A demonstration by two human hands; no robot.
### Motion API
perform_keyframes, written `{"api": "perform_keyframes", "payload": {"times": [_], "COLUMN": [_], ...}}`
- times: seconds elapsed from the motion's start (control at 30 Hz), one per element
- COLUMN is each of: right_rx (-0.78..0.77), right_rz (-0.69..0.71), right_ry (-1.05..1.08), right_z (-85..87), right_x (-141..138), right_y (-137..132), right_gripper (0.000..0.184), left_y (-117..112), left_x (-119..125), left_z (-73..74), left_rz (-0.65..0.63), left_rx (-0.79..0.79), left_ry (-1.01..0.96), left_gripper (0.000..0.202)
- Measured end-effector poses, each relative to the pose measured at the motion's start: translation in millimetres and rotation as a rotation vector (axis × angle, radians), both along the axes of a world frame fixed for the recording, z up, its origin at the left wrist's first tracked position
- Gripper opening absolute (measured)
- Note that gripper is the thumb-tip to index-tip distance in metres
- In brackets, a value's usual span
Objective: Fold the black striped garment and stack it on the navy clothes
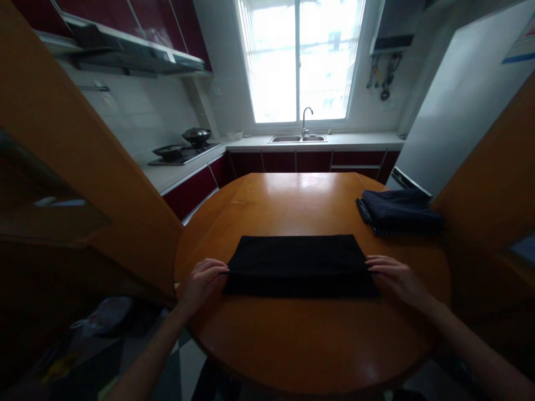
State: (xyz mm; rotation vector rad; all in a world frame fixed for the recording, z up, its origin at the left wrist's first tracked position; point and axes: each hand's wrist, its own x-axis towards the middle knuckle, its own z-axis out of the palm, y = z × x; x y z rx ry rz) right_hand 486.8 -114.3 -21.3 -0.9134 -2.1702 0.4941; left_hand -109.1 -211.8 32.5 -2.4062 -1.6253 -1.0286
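Observation:
A black cloth (298, 264), folded into a wide flat rectangle, lies on the wooden table (292, 340) in front of me. What kind of garment or fabric it is, I cannot make out. At its left side, my left hand (205, 277) pinches the edge between thumb and fingers. My right hand (395, 274) pinches the opposite edge in the same way. A crease runs across the cloth between the two hands, and its near strip lies toward me.
A stack of folded dark clothes (401, 210) sits at the table's right side. Beyond are a counter with a sink (286, 138), a stove with a lidded pot (196, 135) and a pan (167, 151). A white fridge (455, 106) stands right, wooden frames on both sides.

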Motion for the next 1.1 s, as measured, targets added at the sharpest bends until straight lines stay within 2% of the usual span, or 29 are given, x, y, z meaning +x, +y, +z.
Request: {"api": "perform_keyframes", "payload": {"times": [0.17,0.43,0.6,0.8,0.97,1.1], "right_rx": [0.088,0.163,0.254,0.317,0.344,0.313], "right_rz": [0.001,0.013,0.018,-0.003,0.017,-0.005], "right_ry": [-0.013,-0.154,-0.247,-0.354,-0.392,-0.318], "right_z": [14.3,2.7,5.8,-0.6,-0.2,12.5], "right_x": [3,6,8,10,11,8], "right_y": [-12,-38,-42,-47,-55,-54], "right_gripper": [0.022,0.023,0.026,0.029,0.037,0.038], "left_y": [-10,-31,-35,-39,-44,-42], "left_x": [-4,-11,-15,-16,-17,-5], "left_z": [1.6,-30.8,-35.7,-40.0,-33.0,-11.0], "left_rz": [0.006,-0.026,-0.014,-0.014,-0.080,-0.044], "left_rx": [0.004,-0.052,-0.076,-0.074,-0.088,-0.109], "left_ry": [-0.050,0.013,0.007,0.056,0.125,0.133], "left_gripper": [0.024,0.023,0.024,0.025,0.025,0.033]}}
